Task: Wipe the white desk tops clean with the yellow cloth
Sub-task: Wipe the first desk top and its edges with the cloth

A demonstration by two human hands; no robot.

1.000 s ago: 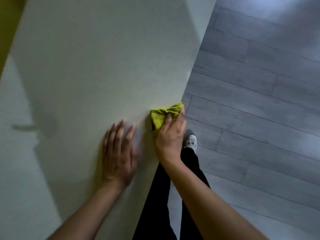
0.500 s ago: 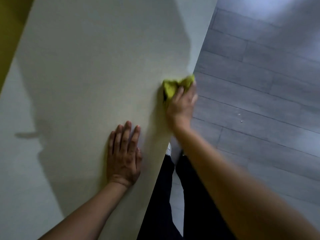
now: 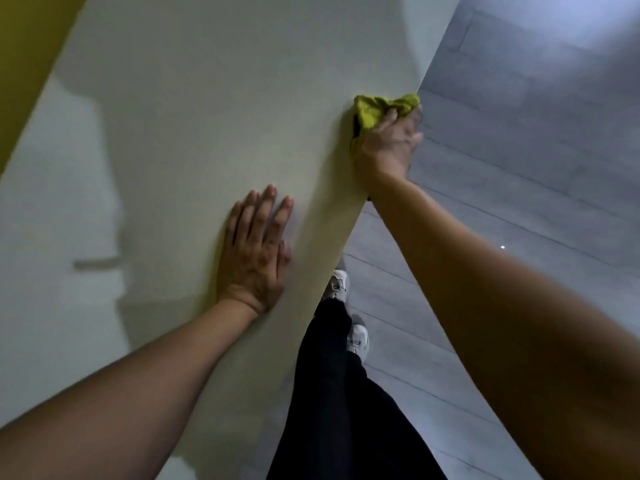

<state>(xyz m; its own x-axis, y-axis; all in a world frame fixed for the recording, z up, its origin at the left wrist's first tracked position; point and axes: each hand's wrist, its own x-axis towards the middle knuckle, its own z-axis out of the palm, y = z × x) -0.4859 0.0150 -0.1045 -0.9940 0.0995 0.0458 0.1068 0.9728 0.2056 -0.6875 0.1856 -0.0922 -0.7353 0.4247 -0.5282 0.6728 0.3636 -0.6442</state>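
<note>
The white desk top [image 3: 207, 116] fills the left and middle of the head view, its right edge running diagonally. My right hand [image 3: 389, 147] grips the bunched yellow cloth [image 3: 372, 107] and holds it against the desk's right edge, far up the board. Part of the cloth is hidden under my fingers. My left hand [image 3: 258, 251] lies flat on the desk top with its fingers straight, closer to me and a little in from the edge.
A yellow panel [image 3: 24, 57] borders the desk at the top left. Grey plank flooring [image 3: 519, 168] lies to the right of the desk edge. My dark trouser legs [image 3: 339, 393] and white shoes [image 3: 337, 287] stand beside the edge below.
My right hand has slid the yellow cloth further away along the desk's right edge, arm stretching out. My left hand stays flat on the desk top.
</note>
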